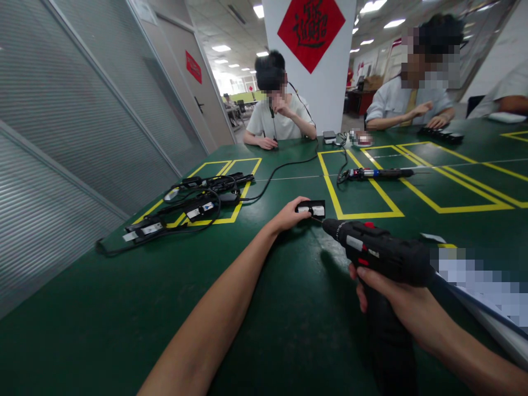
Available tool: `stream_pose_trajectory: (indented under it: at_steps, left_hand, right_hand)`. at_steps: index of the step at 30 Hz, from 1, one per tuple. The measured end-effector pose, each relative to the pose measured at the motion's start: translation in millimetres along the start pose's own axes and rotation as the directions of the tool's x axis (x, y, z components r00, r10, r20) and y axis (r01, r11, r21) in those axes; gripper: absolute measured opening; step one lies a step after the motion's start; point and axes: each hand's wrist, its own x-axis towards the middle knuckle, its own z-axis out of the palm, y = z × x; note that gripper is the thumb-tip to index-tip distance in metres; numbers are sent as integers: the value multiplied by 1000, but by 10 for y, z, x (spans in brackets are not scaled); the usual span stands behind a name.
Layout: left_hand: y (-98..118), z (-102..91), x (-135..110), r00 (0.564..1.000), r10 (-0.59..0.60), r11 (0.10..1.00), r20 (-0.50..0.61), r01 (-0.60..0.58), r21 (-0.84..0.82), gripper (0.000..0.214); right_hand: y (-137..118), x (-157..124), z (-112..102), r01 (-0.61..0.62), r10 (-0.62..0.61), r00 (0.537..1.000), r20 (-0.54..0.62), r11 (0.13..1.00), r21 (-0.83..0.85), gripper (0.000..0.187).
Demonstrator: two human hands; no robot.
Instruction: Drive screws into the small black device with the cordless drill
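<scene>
My right hand is wrapped round the grip of a black cordless drill with red details. The drill points left and away from me. Its thin bit reaches the near side of a small black box-shaped part with a white label; I cannot tell whether the tip touches or enters it. My left hand is closed on the left end of that part and steadies it on the green table. Some left fingertips are hidden behind the part.
Black power adapters with tangled cables lie at the left. An electric screwdriver rests beyond the drill, among yellow tape outlines. Blurred papers lie at the right. Two people sit across the table, with another person's arm at far right.
</scene>
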Motion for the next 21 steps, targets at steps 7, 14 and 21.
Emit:
stream_pose_trajectory:
  at_steps: [7,14,21]
  left_hand:
    - [-21,0,8,1000,15,1000,-11,-15,0,48]
    - [-2,3,1,1000,-7,1000,-6,7,3,48]
    - [-17,8,2,1000,3,1000,-7,-3,-18,49]
  right_hand:
    - [-36,-38,-7,-17,17,1000,18,1000,18,24]
    - [-90,-14,39,-16,17,1000,-15,1000,16,22]
    - [-92,-39,17,-7,7,1000,-11,1000,-22,21]
